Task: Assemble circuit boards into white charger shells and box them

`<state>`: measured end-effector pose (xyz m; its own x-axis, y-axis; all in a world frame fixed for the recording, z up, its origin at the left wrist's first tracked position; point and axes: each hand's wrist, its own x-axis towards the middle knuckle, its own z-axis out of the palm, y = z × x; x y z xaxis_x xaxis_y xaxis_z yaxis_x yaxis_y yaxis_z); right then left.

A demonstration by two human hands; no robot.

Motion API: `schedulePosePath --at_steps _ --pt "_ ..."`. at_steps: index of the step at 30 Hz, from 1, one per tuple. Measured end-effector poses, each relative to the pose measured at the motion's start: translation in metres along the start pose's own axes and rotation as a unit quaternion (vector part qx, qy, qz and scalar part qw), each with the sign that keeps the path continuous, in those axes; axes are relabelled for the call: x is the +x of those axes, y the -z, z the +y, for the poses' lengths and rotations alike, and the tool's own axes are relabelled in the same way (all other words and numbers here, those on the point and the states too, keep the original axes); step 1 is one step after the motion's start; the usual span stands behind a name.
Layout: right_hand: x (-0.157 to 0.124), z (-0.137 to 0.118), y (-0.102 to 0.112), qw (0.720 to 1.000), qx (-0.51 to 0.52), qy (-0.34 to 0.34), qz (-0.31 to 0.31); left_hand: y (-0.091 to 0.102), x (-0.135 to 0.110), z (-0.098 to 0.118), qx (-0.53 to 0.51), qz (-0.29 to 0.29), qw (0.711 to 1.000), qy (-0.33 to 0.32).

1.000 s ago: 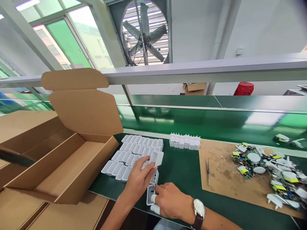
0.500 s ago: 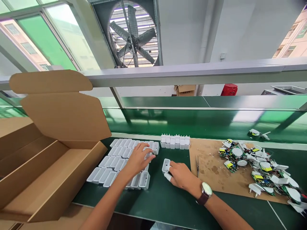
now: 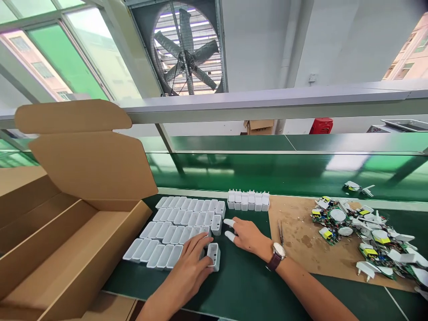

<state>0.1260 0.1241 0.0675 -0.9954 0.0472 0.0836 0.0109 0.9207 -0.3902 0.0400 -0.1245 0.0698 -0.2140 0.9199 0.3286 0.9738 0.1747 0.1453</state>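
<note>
Rows of small white open-topped plastic cases (image 3: 163, 254) lie on the green table. My left hand (image 3: 190, 263) is over the right part of the front row, thumb and fingers closed on the near-left side of the end case (image 3: 214, 257). Its palm side and some cases under it are hidden. My right hand (image 3: 249, 236) is just right of another case (image 3: 216, 224) that ends the second row from the back. White covers are on two of its fingertips; its fingers are stretched out, apart and hold nothing.
An open cardboard box (image 3: 110, 240) stands at the left. Behind the hands is a row of upright white pieces (image 3: 248, 200). On the right, a brown board (image 3: 294, 249) bears tweezers (image 3: 281, 232) and a heap of circuit boards with white parts (image 3: 371, 236).
The case that was by my right hand now stands at the end of a row, and that hand has let go. My left hand has moved nearer to me, onto the front row's end case.
</note>
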Motion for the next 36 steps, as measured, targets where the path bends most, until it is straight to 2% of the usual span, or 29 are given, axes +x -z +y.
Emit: schedulePosePath --at_steps 2,5,9,12,15,17,19,22,25,28,31,33,36 --pt "-0.016 0.010 0.007 0.997 0.070 -0.010 0.007 0.000 0.015 0.007 -0.011 0.001 1.000 -0.026" --pt "-0.039 0.017 0.015 0.985 0.173 0.018 -0.005 -0.006 0.041 0.013 -0.011 -0.012 0.998 -0.063" --pt "-0.060 0.020 0.018 0.988 0.144 0.023 -0.047 -0.019 0.065 0.013 0.009 -0.037 0.995 -0.097" --pt "-0.072 0.028 0.019 0.993 0.105 0.001 -0.055 -0.026 0.064 0.002 0.035 -0.052 0.993 -0.101" --pt "-0.082 0.043 0.025 0.994 0.103 -0.004 -0.035 -0.026 0.054 -0.018 0.070 -0.075 0.992 -0.078" --pt "-0.087 0.054 0.030 0.993 0.116 -0.001 -0.010 -0.016 0.051 -0.030 0.070 -0.098 0.992 -0.048" --pt "-0.088 0.065 0.035 0.992 0.128 -0.002 0.018 0.002 0.057 -0.036 0.033 -0.109 0.993 -0.021" --pt "-0.086 0.080 0.033 0.989 0.136 -0.014 0.059 0.034 0.091 -0.036 -0.037 -0.092 0.995 0.029" --pt "-0.085 0.096 0.022 0.985 0.131 -0.013 0.113 0.043 0.147 -0.031 -0.055 -0.102 0.988 0.101" --pt "-0.090 0.115 0.010 0.980 0.073 0.017 0.184 0.024 0.205 -0.029 -0.025 -0.179 0.973 0.144" --pt "-0.097 0.127 0.008 0.975 -0.015 0.030 0.218 0.000 0.244 -0.026 -0.011 -0.224 0.965 0.136" --pt "-0.103 0.126 0.011 0.975 -0.059 0.017 0.213 -0.009 0.254 -0.020 -0.004 -0.242 0.964 0.110" --pt "-0.106 0.116 0.016 0.977 -0.124 -0.008 0.172 -0.017 0.252 -0.017 0.003 -0.248 0.968 0.045"
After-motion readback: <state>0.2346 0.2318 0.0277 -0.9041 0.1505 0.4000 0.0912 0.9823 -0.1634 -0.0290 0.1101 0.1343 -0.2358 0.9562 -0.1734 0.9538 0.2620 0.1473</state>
